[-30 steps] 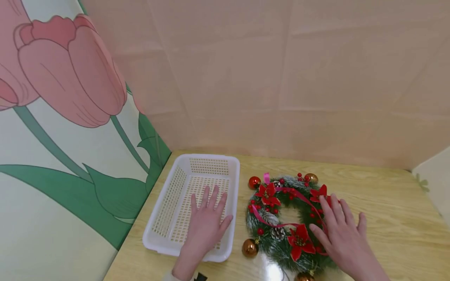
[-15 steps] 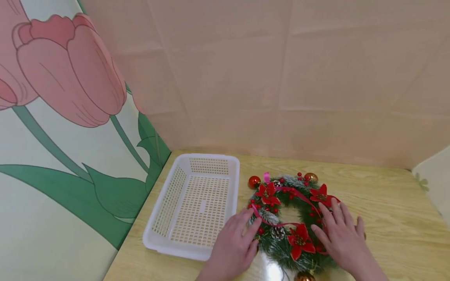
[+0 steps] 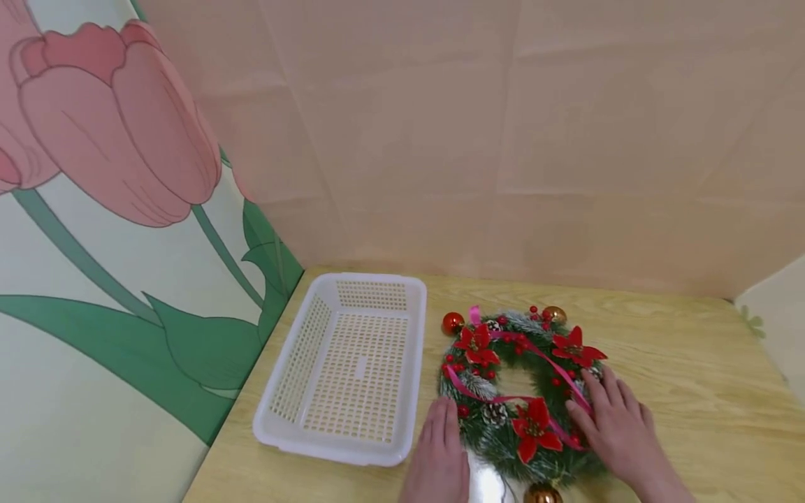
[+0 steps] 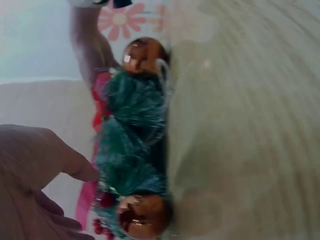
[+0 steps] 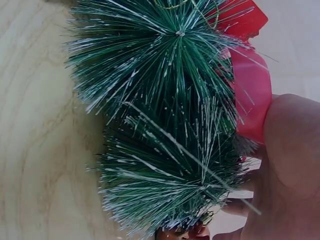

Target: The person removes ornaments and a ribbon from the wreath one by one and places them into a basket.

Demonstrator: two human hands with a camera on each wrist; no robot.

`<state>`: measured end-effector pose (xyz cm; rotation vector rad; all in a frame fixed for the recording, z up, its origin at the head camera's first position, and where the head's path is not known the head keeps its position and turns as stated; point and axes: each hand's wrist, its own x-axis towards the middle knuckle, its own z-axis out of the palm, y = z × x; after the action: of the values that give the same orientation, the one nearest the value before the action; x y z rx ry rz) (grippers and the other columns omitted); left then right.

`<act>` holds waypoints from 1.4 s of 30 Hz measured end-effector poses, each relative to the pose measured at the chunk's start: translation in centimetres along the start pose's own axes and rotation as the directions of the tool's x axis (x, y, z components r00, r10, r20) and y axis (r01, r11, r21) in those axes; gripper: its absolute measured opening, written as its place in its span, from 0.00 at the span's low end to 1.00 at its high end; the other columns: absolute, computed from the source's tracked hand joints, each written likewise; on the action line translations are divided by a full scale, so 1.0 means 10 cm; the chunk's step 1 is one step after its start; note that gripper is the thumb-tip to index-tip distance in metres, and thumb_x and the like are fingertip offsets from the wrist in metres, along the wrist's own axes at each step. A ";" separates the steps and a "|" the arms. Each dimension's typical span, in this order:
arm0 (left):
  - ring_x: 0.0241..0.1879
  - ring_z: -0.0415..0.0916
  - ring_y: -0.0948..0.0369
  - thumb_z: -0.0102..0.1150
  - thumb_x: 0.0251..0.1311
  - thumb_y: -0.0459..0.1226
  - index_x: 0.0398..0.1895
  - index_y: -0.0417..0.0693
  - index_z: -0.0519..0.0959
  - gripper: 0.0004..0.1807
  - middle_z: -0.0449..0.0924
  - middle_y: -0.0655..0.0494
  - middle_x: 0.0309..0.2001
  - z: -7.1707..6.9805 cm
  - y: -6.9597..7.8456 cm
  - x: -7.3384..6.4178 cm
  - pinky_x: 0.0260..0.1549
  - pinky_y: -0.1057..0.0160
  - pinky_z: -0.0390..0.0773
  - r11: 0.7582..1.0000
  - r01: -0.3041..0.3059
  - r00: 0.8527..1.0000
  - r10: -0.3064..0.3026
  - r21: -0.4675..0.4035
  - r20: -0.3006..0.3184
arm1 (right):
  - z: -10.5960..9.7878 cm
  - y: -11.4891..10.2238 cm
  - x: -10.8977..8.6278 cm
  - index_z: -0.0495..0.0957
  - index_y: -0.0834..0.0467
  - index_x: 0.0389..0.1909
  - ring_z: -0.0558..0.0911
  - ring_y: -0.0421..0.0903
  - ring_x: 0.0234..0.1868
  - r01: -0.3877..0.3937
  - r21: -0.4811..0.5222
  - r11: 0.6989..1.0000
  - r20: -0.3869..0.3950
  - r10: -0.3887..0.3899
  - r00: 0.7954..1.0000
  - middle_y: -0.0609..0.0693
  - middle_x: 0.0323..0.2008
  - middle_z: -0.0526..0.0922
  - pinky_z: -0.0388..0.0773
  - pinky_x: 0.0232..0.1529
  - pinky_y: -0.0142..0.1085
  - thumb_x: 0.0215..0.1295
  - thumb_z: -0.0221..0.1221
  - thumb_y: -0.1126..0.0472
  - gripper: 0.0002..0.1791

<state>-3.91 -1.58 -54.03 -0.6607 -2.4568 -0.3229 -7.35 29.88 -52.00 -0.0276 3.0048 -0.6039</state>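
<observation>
A green Christmas wreath [image 3: 497, 447] lies on the table, trimmed with red poinsettias [image 3: 533, 427], pinecones [image 3: 494, 414], red berries and a pink ribbon [image 5: 252, 95]. My left hand [image 3: 440, 450] is at its left edge, fingers together and fairly straight. In the left wrist view, the thumb of that left hand [image 4: 30, 175] points toward the greenery beside a copper bauble [image 4: 145, 216]; contact is unclear. My right hand [image 3: 619, 429] rests on the wreath's right side with fingers extended. In the right wrist view, the right hand [image 5: 295, 155] is beside the ribbon, fingertips partly hidden.
A white perforated plastic basket [image 3: 409, 391] stands left of the wreath. Around the wreath are a red bauble [image 3: 453, 323], a gold bauble [image 3: 555, 316] and a copper bauble [image 3: 543, 493]. A tulip-patterned wall [image 3: 126, 140] bounds the left, a beige cloth [image 3: 503, 140] the back.
My left hand has moved from over the basket rightward and down to the wreath's left edge. My right hand has shifted slightly down along the right side. The wreath stays in place.
</observation>
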 end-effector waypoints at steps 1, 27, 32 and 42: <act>0.59 0.77 0.46 0.76 0.40 0.40 0.66 0.28 0.69 0.47 0.75 0.37 0.62 0.03 0.00 -0.02 0.53 0.56 0.80 0.999 0.036 0.999 -0.036 0.005 0.013 | 0.01 0.01 0.01 0.53 0.70 0.77 0.51 0.83 0.68 0.001 0.004 1.000 -0.004 -0.001 1.000 0.79 0.74 0.44 0.50 0.54 0.80 0.81 0.44 0.38 0.43; 0.40 0.83 0.57 0.81 0.47 0.46 0.57 0.42 0.76 0.36 0.82 0.50 0.45 -0.10 0.02 0.16 0.35 0.65 0.84 0.969 0.088 0.995 -0.094 -0.229 -0.015 | 0.04 0.07 0.05 0.55 0.66 0.76 0.56 0.82 0.64 -0.029 -0.022 0.999 0.018 0.029 0.999 0.78 0.74 0.46 0.51 0.51 0.79 0.79 0.44 0.34 0.44; 0.41 0.84 0.58 0.83 0.45 0.42 0.54 0.39 0.78 0.34 0.83 0.50 0.45 -0.31 -0.01 0.35 0.38 0.66 0.84 0.950 0.039 0.981 -0.096 -0.310 -0.171 | 0.05 0.10 0.06 0.55 0.67 0.76 0.55 0.83 0.64 -0.026 -0.022 0.999 0.031 0.027 0.999 0.79 0.74 0.45 0.51 0.50 0.79 0.79 0.42 0.33 0.44; 0.41 0.86 0.53 0.81 0.48 0.38 0.54 0.34 0.78 0.31 0.82 0.45 0.45 -0.61 -0.54 0.60 0.39 0.60 0.86 0.954 0.106 0.949 -0.181 -0.280 -0.257 | 0.07 0.12 0.07 0.54 0.66 0.77 0.55 0.85 0.63 -0.022 -0.016 1.000 0.040 0.022 0.999 0.80 0.74 0.44 0.52 0.49 0.80 0.78 0.42 0.33 0.45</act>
<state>-8.18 -6.05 -45.99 -0.5011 -2.2113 -0.7589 -8.00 30.69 -53.20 -0.0076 2.9673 -0.5711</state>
